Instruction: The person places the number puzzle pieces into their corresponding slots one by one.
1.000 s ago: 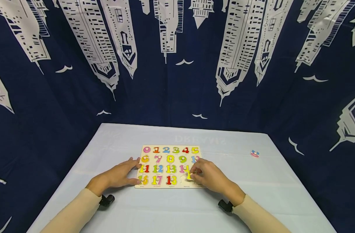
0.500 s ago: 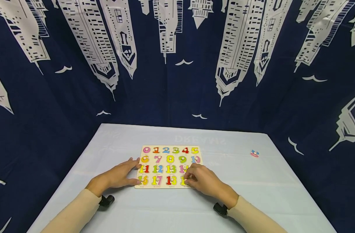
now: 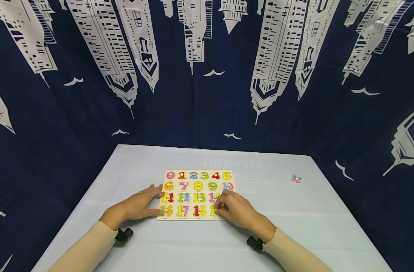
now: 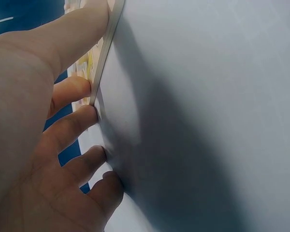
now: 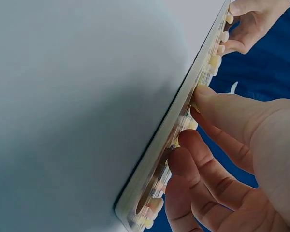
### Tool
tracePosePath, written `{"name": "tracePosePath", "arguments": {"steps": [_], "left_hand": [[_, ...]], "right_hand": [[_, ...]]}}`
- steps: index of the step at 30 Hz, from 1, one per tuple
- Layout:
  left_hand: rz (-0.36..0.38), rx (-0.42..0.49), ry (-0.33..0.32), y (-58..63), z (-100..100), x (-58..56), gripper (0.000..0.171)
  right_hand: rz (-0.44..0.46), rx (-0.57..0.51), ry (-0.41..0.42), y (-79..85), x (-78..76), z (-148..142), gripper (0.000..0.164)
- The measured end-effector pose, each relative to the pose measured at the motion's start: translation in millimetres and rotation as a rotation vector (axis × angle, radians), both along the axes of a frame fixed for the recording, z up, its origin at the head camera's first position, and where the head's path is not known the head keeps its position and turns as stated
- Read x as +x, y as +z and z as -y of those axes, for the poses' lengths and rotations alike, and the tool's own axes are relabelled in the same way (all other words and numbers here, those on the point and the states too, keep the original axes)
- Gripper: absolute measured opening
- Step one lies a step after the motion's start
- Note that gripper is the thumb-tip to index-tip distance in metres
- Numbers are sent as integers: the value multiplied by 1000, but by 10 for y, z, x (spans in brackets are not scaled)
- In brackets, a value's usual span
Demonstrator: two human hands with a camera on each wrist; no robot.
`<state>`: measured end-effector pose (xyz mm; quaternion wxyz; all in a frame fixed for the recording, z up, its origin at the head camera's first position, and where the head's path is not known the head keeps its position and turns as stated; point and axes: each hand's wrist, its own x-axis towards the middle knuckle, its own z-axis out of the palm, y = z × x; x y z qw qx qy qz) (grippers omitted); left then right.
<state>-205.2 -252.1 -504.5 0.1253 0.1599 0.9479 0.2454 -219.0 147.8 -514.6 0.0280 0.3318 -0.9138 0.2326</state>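
Observation:
A wooden number puzzle board (image 3: 207, 218) lies on the white table, with rows of bright number pieces in it. My left hand (image 3: 135, 204) holds the board steady at its left side, fingers spread along the edge and thumb on the lower left corner. At the bottom row, thumb and index finger of my right hand (image 3: 239, 209) pinch a yellow number piece (image 3: 213, 210); its right part is hidden behind the fingers. The right wrist view shows the piece's yellow edge between thumb and index finger, low at the board's side (image 5: 171, 116), beside a brown recess.
One small blue, red and pink piece (image 3: 296, 179) lies apart on the white table (image 3: 278, 196), toward the back right. Behind the table hangs a dark blue cloth (image 3: 179, 124) printed with white buildings and birds.
My right hand has moved left and lowered the yellow piece from above the board into the bottom row, where it has stayed over the last half second. The left hand has kept its place.

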Motion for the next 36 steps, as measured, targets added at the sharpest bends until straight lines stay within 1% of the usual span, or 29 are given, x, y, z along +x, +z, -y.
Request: {"name": "tracePosePath", "arguments": {"steps": [6,11,16,21,25,28,36], "left_hand": [[-8,5,-10,-5,1,1,76],[-11,2,-21,-2,7,3,77],[-6,5,-20,3,7,4,77],[-2,5,-16,7,5,10,76],[-3,7,-12,10,7,14,77],[-5,7,-14,13,7,18,78],[-11,18,-27,20,10,27,76]], "right_hand": [[9,-15,-6,-2,13,-1,7],[14,-22,-5,2,23,-26,7],[15,-58,-11,15,13,-105,9],[20,-82,-82,43,-41,-253,9],[0,-101,-131,57,-128,-447,9],[-15,-111,-172,40,-213,-633,12],[-25,-123,-337,-9,-421,-1202,27]]}}
